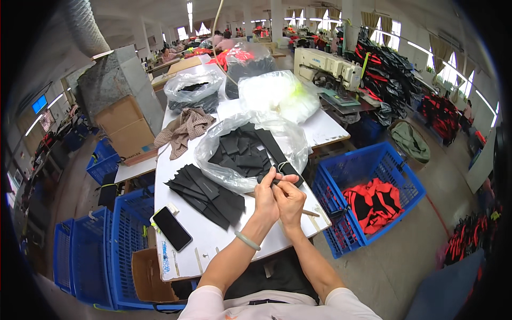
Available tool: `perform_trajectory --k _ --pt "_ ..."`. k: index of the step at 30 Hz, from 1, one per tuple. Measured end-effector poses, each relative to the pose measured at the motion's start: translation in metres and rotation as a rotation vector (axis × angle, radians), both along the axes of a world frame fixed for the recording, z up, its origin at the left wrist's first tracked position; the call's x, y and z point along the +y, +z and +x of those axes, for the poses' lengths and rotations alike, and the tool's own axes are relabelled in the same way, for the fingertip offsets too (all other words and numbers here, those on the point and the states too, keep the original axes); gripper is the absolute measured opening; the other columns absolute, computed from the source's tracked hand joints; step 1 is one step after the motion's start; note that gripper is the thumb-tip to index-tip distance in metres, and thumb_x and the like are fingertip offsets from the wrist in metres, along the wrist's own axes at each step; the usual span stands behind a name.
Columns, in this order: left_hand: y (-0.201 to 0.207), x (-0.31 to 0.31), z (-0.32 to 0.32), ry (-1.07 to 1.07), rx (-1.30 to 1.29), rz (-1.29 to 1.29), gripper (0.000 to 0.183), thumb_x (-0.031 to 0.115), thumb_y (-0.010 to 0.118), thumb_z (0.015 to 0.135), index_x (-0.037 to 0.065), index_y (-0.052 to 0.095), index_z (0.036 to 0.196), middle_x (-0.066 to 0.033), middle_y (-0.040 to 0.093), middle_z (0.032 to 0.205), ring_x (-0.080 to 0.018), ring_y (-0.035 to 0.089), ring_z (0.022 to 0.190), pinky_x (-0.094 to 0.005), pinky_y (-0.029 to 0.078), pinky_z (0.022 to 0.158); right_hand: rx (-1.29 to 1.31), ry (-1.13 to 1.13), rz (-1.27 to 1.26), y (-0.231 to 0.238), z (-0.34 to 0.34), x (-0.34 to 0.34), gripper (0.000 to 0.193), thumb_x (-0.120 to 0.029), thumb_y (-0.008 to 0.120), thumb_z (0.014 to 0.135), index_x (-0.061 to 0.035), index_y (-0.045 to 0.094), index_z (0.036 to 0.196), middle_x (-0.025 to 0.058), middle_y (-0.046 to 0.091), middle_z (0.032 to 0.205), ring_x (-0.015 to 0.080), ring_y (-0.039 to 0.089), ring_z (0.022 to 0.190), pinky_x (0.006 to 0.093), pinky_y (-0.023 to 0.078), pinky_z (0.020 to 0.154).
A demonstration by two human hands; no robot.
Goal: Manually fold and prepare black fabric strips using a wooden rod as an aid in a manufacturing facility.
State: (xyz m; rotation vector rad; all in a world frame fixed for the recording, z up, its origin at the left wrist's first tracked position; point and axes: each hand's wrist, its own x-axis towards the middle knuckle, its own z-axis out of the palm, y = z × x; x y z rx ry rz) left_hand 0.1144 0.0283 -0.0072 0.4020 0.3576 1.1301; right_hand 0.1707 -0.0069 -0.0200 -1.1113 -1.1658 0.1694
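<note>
My left hand [266, 196] and my right hand [289, 200] are together above the table's near right part, fingers closed round a small dark piece of fabric [276, 181], mostly hidden by the fingers. Just beyond them, a thin pale cord loop [284, 166] lies against a long black fabric strip [272, 146]. The strip slants out of an opened clear plastic bag [205, 154] filled with black cut fabric pieces [240, 152]. To the left, a fanned stack of black fabric pieces [208, 194] lies flat on the white table [205, 256].
A phone [172, 228] lies at the table's left edge. Beyond the open bag are a checked cloth [186, 132] and more plastic bags [277, 93]. Blue crates [133, 218] stand left; another crate [368, 154] holds red-black fabric on the right. A sewing machine [328, 69] stands behind.
</note>
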Motion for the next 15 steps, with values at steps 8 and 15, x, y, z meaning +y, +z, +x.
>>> perform_trajectory --k 8,15 --pt "-0.030 0.000 -0.008 0.041 0.147 -0.067 0.023 0.019 0.055 0.084 0.004 0.050 0.067 -0.0275 0.064 0.084 -0.0294 0.062 0.076 -0.0394 0.049 0.080 -0.732 0.100 -0.093 -0.022 0.030 -0.008 0.013 -0.008 0.056 0.078 -0.0106 0.059 0.091 0.0098 0.060 0.070 0.0306 0.061 0.060 0.0395 0.045 0.046" --pt "-0.040 0.001 -0.008 -0.020 0.304 -0.202 0.017 0.013 0.055 0.081 0.004 0.049 0.067 -0.0262 0.064 0.084 -0.0312 0.063 0.073 -0.0428 0.050 0.075 -0.971 0.162 -0.448 -0.046 0.035 -0.024 0.037 -0.009 0.050 0.078 -0.0134 0.048 0.114 0.0145 0.063 0.077 0.0367 0.063 0.062 0.0487 0.046 0.049"
